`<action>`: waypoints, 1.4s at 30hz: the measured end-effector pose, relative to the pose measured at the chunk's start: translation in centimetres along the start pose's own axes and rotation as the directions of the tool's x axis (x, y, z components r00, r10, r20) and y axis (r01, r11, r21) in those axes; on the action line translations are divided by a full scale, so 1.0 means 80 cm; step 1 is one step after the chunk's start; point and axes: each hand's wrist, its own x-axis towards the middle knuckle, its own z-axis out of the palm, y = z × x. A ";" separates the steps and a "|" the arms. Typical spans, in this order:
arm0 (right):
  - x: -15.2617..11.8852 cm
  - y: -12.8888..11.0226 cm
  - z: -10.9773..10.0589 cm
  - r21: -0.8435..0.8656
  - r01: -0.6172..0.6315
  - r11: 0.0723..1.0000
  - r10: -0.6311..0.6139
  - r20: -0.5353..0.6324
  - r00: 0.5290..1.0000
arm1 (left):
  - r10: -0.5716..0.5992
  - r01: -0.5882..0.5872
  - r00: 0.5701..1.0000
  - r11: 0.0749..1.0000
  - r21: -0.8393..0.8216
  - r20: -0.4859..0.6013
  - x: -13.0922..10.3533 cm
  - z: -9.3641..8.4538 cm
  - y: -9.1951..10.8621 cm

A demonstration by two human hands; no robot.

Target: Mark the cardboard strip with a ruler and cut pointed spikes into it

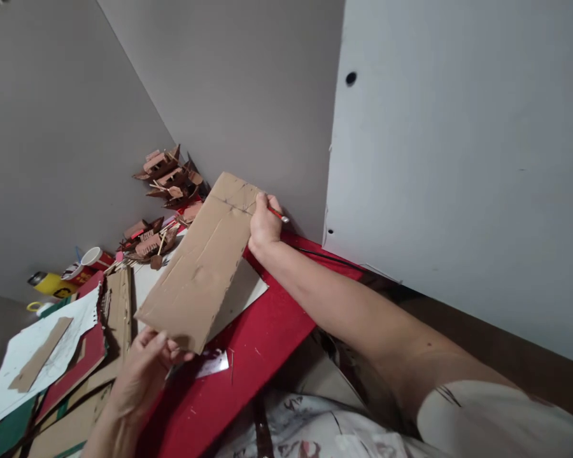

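Observation:
A brown cardboard piece (195, 267), roughly rectangular, is held up at a tilt above the table, with pencil lines across its far end. My left hand (155, 356) pinches its near edge, thumb on top and fingers beneath. At the far right edge, my right hand (266, 222) grips the cardboard and also keeps a red pencil (279, 215) between its fingers. Beneath the cardboard lies a pale sheet (248, 289), partly hidden by it.
Several small brown model boats (160, 165) stand at the back by the wall. Paper cups (95, 256) and a yellow bottle (52, 283) are at the left. A white drawing sheet (71, 350) tops cardboard scraps. Red cloth (262, 331) covers the table; a white panel (458, 159) rises at right.

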 end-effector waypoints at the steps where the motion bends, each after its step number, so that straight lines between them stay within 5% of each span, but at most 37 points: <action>1: -0.007 0.000 0.003 -0.011 0.003 1.000 -0.002 0.045 0.999 | 0.013 -0.013 1.000 0.999 0.031 -0.015 -0.002 0.004 -0.005; 5: -0.044 -0.003 0.017 -0.081 0.040 0.996 -0.007 0.369 0.929 | 0.274 -0.264 0.945 0.961 0.082 -0.179 0.015 -0.007 0.006; 10: -0.085 0.002 0.011 -0.198 0.307 0.931 -0.029 0.798 0.602 | 0.408 -0.404 0.852 0.911 0.084 -0.329 0.048 -0.063 0.040; 15: -0.106 0.021 0.000 -0.231 0.618 0.752 0.053 0.955 0.292 | 0.388 -0.394 0.868 0.918 0.045 -0.310 0.054 -0.071 0.031; 19: -0.113 0.022 0.002 -0.207 0.758 0.619 0.087 0.977 0.196 | 0.382 -0.397 0.878 0.918 0.007 -0.290 0.048 -0.070 0.024; 25: -0.111 0.019 0.009 -0.204 0.811 0.548 0.071 0.978 0.198 | 0.377 -0.397 0.886 0.918 -0.020 -0.271 0.044 -0.086 0.023; 33: -0.097 0.037 0.015 -0.219 0.777 0.590 -0.023 0.958 0.287 | 0.358 -0.385 0.898 0.920 -0.066 -0.257 0.043 -0.098 0.027; 39: -0.066 0.037 0.014 -0.230 0.678 0.698 -0.195 0.850 0.490 | 0.283 -0.308 0.924 0.949 -0.064 -0.257 0.039 -0.107 0.034; 42: -0.051 0.029 0.007 -0.181 0.649 0.739 -0.298 0.777 0.555 | 0.273 -0.296 0.929 0.953 -0.057 -0.248 0.038 -0.111 0.037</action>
